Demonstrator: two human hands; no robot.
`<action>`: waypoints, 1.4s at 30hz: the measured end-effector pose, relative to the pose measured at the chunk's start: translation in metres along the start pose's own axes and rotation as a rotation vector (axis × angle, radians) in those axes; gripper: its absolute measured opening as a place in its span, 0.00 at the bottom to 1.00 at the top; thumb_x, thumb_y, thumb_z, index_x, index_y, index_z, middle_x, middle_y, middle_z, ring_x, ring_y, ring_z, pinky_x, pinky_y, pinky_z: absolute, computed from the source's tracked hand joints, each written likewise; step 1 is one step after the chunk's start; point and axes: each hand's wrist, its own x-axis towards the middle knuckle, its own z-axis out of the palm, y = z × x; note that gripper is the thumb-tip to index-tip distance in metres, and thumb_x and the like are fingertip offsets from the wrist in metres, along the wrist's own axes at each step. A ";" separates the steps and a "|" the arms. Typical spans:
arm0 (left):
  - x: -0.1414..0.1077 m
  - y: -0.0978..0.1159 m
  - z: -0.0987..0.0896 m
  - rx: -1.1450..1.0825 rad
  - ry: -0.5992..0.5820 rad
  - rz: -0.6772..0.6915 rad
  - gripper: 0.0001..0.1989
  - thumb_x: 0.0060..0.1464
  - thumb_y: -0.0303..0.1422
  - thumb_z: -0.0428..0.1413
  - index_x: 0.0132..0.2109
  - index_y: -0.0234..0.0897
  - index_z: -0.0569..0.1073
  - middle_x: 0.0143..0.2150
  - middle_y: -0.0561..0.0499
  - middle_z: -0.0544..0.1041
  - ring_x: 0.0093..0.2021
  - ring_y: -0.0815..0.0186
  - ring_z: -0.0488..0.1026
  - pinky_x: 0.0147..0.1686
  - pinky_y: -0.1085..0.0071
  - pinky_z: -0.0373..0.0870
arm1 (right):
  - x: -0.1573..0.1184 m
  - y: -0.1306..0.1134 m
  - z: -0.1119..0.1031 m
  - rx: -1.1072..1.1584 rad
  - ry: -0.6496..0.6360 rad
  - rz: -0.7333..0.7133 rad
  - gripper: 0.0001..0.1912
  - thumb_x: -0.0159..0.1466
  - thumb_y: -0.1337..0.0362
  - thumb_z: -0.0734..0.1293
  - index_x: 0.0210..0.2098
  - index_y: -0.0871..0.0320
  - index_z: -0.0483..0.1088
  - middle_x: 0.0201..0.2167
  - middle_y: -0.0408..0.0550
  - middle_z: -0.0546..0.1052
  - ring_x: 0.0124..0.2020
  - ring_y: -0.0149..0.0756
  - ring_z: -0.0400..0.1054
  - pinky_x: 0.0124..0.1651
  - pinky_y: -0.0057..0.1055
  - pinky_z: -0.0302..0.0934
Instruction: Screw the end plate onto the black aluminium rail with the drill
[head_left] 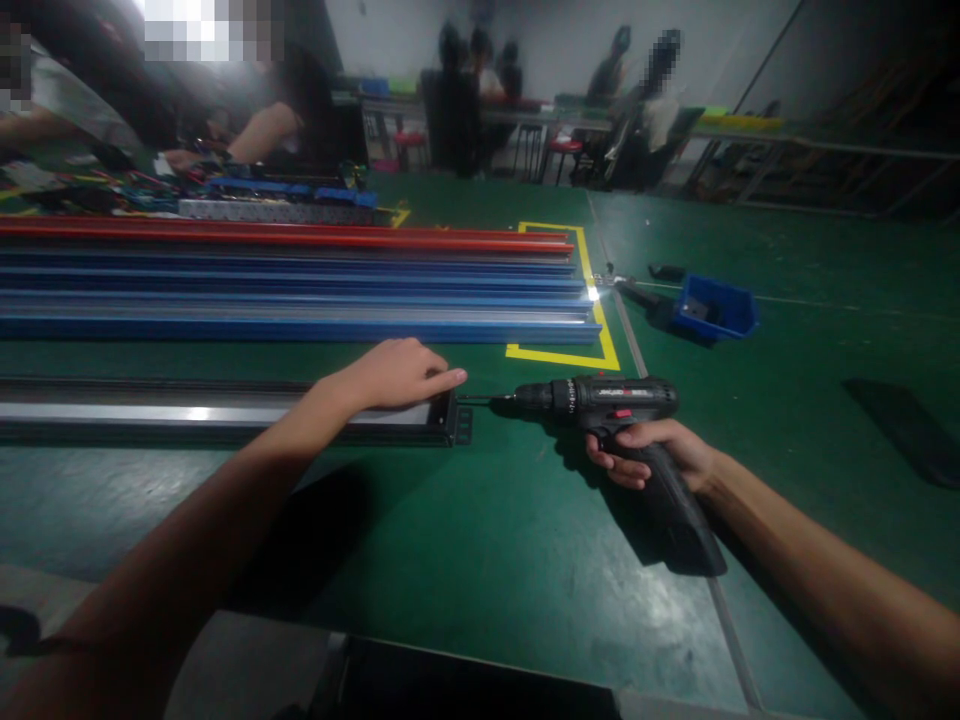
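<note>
A long black channel (pixel 225 436) with a pale strip inside lies along the near side of the table. My left hand (pixel 390 375) is laid over its right end, thumb stretched out to the right and fingers bent over the far rim. A small slotted black end plate (pixel 465 426) juts out from that end. My right hand (pixel 652 455) is wrapped round the grip of a black cordless drill (pixel 622 397), which lies level and points left. The drill's long thin bit (pixel 472 398) reaches the channel's end; exact contact is too small to tell.
Several blue profiles (pixel 300 300) and red profiles (pixel 300 235) lie beyond the channel, ending inside yellow tape (pixel 562 357). A blue bin (pixel 716 308) stands at the right on the green table (pixel 480 560). Across the table, a person's arm (pixel 259 135) is among wires and parts.
</note>
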 end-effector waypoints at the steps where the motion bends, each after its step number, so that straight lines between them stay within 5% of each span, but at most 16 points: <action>1: 0.000 -0.001 0.001 0.004 0.004 0.003 0.35 0.69 0.58 0.40 0.28 0.39 0.75 0.27 0.48 0.77 0.26 0.64 0.69 0.31 0.66 0.57 | 0.000 0.000 0.000 -0.002 0.001 0.000 0.13 0.65 0.67 0.72 0.46 0.72 0.78 0.36 0.53 0.77 0.22 0.22 0.62 0.29 0.22 0.69; 42: 0.001 -0.002 0.003 -0.012 0.019 0.019 0.34 0.69 0.57 0.41 0.27 0.40 0.74 0.27 0.48 0.77 0.27 0.63 0.69 0.31 0.66 0.56 | -0.001 0.000 0.001 -0.032 0.039 0.017 0.10 0.64 0.66 0.71 0.41 0.70 0.77 0.30 0.49 0.74 0.20 0.21 0.58 0.27 0.21 0.67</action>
